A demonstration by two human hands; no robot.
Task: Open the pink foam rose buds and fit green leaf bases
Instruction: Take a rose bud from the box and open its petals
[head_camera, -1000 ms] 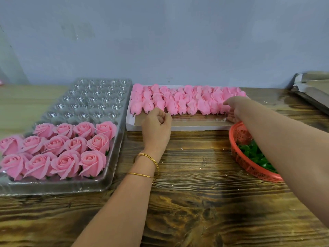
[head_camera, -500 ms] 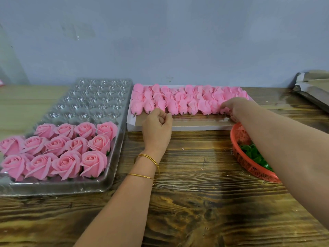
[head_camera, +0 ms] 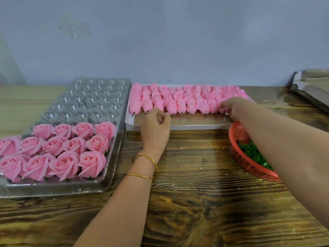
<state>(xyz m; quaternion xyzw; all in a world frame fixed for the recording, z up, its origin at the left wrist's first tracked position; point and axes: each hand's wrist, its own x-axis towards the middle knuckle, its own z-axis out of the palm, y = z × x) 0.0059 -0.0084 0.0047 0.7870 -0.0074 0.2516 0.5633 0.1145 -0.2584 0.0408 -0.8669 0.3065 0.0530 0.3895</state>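
Pink foam rose buds (head_camera: pixel 178 102) packed in rows in white box (head_camera: pixel 195 126) at rear of wooden table (head_camera: pixel 195 175), stems toward viewer. Left hand (head_camera: pixel 154 123) on box front, fingers curled in loose fist, nothing visible within; right hand (head_camera: pixel 235 107) with fingers curled round rightmost front-row bud (head_camera: pixel 223 109). Green leaf bases (head_camera: pixel 251 152) in red basket (head_camera: pixel 249 168), right; opened roses (head_camera: pixel 67 145) in clear tray (head_camera: pixel 80 97), left.

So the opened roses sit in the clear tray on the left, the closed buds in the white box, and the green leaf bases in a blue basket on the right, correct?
Not quite: the basket is orange-red, not blue. The head view shows it on the right holding the green leaf bases; the rest stands.
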